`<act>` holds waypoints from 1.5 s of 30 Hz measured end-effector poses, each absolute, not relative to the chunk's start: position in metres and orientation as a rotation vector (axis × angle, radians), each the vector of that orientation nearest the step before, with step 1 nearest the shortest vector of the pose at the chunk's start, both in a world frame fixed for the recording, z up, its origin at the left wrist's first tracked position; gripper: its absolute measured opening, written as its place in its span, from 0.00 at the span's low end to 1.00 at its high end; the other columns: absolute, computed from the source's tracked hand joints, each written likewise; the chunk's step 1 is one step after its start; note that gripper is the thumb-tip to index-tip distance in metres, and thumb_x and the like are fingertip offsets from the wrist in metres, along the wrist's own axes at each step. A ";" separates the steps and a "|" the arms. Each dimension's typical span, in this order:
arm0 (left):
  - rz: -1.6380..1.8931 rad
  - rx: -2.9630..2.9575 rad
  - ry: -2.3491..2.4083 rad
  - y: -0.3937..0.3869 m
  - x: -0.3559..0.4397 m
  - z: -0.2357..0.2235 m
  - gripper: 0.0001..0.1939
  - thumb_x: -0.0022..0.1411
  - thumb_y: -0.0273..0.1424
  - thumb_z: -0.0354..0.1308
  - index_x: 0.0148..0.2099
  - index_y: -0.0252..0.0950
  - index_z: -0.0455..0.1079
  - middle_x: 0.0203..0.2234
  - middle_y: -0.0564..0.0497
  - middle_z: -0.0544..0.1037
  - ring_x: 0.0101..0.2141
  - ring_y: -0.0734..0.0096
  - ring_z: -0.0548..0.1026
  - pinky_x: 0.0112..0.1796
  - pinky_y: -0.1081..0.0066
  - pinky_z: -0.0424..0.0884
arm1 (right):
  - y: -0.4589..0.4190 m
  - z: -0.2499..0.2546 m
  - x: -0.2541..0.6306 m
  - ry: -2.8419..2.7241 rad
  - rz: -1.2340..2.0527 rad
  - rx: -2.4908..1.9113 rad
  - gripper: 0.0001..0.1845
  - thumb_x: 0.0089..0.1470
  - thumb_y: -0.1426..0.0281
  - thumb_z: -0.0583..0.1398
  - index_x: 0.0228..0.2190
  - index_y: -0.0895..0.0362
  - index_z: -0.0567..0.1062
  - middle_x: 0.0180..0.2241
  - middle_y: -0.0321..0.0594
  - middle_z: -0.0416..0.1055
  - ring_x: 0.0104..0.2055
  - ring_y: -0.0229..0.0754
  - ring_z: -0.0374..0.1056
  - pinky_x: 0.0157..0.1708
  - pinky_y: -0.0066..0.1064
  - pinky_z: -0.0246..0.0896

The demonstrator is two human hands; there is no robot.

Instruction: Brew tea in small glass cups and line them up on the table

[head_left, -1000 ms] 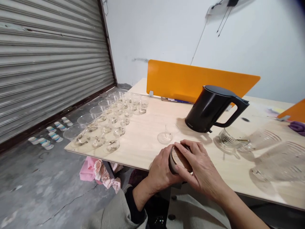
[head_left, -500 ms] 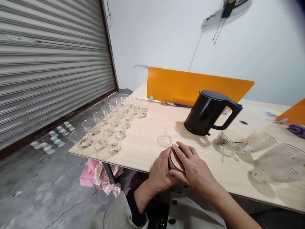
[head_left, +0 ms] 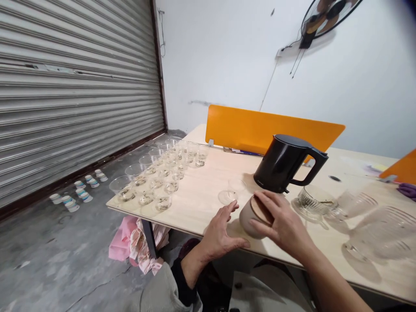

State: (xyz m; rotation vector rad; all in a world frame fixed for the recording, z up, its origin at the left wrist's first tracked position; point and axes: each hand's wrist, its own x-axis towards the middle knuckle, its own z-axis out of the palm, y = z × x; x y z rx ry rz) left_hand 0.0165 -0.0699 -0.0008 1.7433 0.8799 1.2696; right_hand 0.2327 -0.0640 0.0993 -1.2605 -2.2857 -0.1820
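A beige canister with a flat wood-coloured lid tilts slightly at the table's front edge. My right hand grips it, fingers over the lid and thumb on the near side. My left hand is open just left of the canister, thumb and fingers spread and holding nothing. Behind my left hand a clear glass stands on the table, its shape hard to make out. Beyond the canister is a black electric kettle, its handle to the right.
Several clear cups with dark bits inside stand in rows at the table's left. To the right are a ribbed glass cup on a saucer and two glass pitchers. An orange divider stands behind. Small white containers sit on the floor.
My left hand has let go of the canister and opened to its left. My right hand has moved the canister forward and right over the table. The view has tilted up.
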 end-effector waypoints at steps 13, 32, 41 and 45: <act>1.220 1.869 0.886 -0.067 0.017 0.003 0.35 0.55 0.46 0.73 0.62 0.40 0.72 0.55 0.43 0.78 0.55 0.54 0.75 0.56 0.56 0.74 | 0.093 0.156 0.209 -2.153 -0.400 -1.404 0.37 0.56 0.50 0.64 0.63 0.52 0.71 0.60 0.51 0.68 0.60 0.64 0.64 0.53 0.52 0.68; 1.061 1.675 0.835 -0.062 0.011 0.014 0.31 0.55 0.40 0.73 0.60 0.42 0.74 0.53 0.46 0.78 0.50 0.56 0.77 0.53 0.58 0.76 | 0.201 0.086 0.197 -2.380 0.000 -1.397 0.41 0.56 0.52 0.65 0.65 0.57 0.69 0.64 0.53 0.64 0.64 0.61 0.60 0.63 0.51 0.59; 1.072 1.635 0.820 -0.063 0.009 0.010 0.28 0.59 0.41 0.70 0.61 0.43 0.74 0.55 0.46 0.76 0.51 0.58 0.77 0.55 0.58 0.75 | 0.181 0.094 0.204 -2.294 0.010 -1.318 0.42 0.60 0.51 0.61 0.68 0.56 0.64 0.69 0.52 0.58 0.71 0.62 0.50 0.68 0.55 0.50; 1.200 1.476 0.785 -0.061 0.010 0.005 0.28 0.61 0.42 0.68 0.62 0.42 0.71 0.58 0.43 0.74 0.56 0.56 0.74 0.58 0.57 0.72 | 0.139 0.102 0.214 -2.017 -0.015 -1.283 0.33 0.67 0.50 0.52 0.66 0.52 0.68 0.66 0.49 0.65 0.68 0.57 0.58 0.67 0.54 0.53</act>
